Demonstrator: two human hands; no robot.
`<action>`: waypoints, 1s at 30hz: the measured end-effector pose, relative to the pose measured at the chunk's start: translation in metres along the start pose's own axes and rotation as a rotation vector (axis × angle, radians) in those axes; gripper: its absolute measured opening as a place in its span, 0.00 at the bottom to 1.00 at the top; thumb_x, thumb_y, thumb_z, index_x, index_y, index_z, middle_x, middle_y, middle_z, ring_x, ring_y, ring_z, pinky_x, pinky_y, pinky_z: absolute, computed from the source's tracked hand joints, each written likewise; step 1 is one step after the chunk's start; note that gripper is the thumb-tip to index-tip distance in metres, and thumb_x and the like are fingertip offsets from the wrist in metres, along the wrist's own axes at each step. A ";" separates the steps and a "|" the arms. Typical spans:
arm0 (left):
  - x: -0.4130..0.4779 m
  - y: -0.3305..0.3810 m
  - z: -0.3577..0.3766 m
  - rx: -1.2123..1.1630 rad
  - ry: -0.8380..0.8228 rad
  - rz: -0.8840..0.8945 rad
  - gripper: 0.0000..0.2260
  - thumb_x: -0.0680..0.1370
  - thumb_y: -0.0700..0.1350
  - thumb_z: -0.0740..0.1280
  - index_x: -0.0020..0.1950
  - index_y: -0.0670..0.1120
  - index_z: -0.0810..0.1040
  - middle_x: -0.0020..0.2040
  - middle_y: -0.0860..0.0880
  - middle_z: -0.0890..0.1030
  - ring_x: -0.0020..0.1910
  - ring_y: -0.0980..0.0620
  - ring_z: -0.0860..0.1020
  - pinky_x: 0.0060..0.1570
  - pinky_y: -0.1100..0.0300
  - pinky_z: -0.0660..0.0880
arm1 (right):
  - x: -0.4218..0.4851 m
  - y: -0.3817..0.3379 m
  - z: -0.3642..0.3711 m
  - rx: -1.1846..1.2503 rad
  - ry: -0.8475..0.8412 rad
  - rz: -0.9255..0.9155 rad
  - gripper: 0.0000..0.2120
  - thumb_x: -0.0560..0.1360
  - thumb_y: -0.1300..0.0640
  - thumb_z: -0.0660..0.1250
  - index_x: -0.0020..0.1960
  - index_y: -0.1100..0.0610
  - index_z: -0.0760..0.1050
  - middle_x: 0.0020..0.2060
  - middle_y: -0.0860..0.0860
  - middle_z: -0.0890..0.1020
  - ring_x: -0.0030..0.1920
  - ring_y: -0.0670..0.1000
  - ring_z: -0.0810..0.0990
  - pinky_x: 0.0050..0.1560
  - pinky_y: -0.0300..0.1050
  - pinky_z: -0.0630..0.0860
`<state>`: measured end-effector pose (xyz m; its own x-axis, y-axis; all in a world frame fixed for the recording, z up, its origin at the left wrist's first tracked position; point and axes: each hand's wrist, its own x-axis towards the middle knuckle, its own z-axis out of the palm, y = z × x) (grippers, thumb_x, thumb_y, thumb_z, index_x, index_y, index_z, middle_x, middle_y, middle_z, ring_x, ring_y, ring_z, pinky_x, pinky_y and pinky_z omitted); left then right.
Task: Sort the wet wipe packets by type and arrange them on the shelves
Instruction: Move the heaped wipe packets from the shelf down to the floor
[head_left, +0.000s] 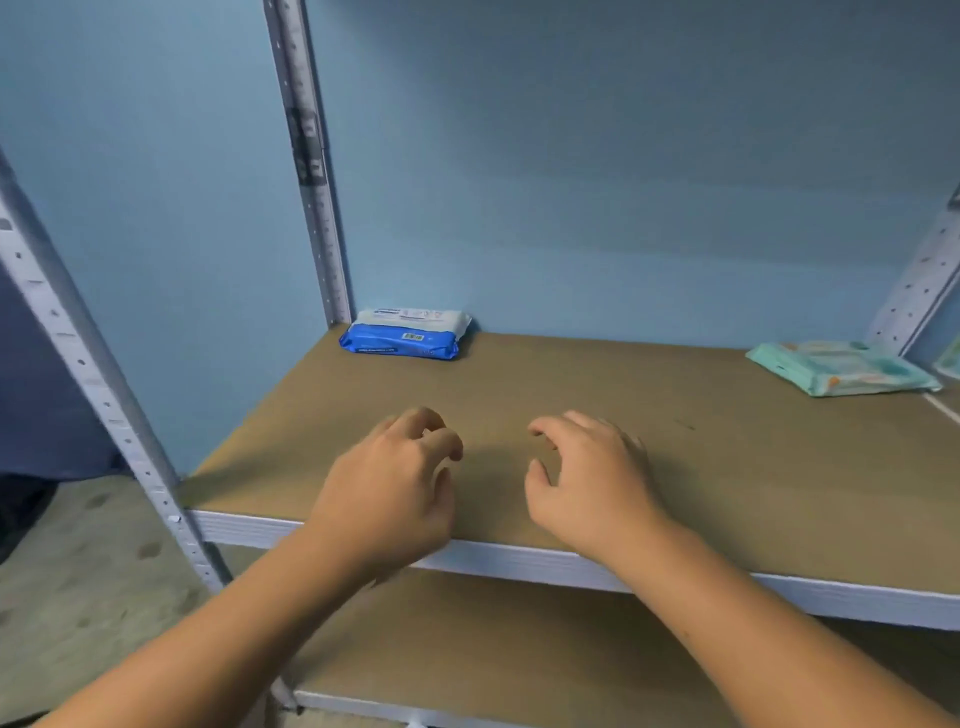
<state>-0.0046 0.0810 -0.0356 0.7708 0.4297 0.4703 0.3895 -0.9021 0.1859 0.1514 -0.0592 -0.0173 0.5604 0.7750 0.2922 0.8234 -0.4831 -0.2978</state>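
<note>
While your left hand and right hand hover loosely curled, empty, over the shelf, the blue packet lies back-left, long axis along the wall. Its barcode faces you, print unreadable; the green packet lies far right.

Print on blue packet unreadable

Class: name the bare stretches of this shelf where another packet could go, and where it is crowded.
Widest: the shelf board along the back wall, between blue packet and green packet. Also the front right, past the right hand. Crowded: front middle, where left hand and right hand hover.
</note>
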 end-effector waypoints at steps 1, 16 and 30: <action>0.017 -0.007 0.009 -0.001 0.033 -0.006 0.17 0.73 0.46 0.65 0.61 0.55 0.76 0.63 0.54 0.73 0.54 0.48 0.76 0.41 0.52 0.78 | 0.013 0.004 0.007 0.005 0.014 0.006 0.23 0.70 0.47 0.59 0.63 0.47 0.77 0.53 0.45 0.80 0.57 0.53 0.77 0.58 0.51 0.73; 0.188 -0.101 0.105 0.155 -0.284 -0.458 0.31 0.79 0.58 0.53 0.80 0.47 0.53 0.81 0.43 0.55 0.79 0.38 0.51 0.76 0.43 0.54 | 0.124 0.038 0.055 -0.010 0.056 0.099 0.17 0.73 0.51 0.65 0.62 0.47 0.77 0.55 0.44 0.79 0.59 0.52 0.75 0.59 0.48 0.66; 0.172 0.056 0.114 0.129 -0.232 -0.202 0.27 0.77 0.61 0.57 0.73 0.50 0.60 0.66 0.47 0.70 0.67 0.42 0.64 0.61 0.44 0.61 | 0.112 0.150 0.008 -0.117 0.083 0.377 0.22 0.73 0.52 0.65 0.67 0.48 0.73 0.64 0.48 0.75 0.67 0.56 0.69 0.64 0.53 0.64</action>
<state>0.2074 0.1084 -0.0431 0.7599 0.6105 0.2230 0.5955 -0.7915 0.1376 0.3366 -0.0415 -0.0364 0.8267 0.5008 0.2563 0.5602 -0.7743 -0.2941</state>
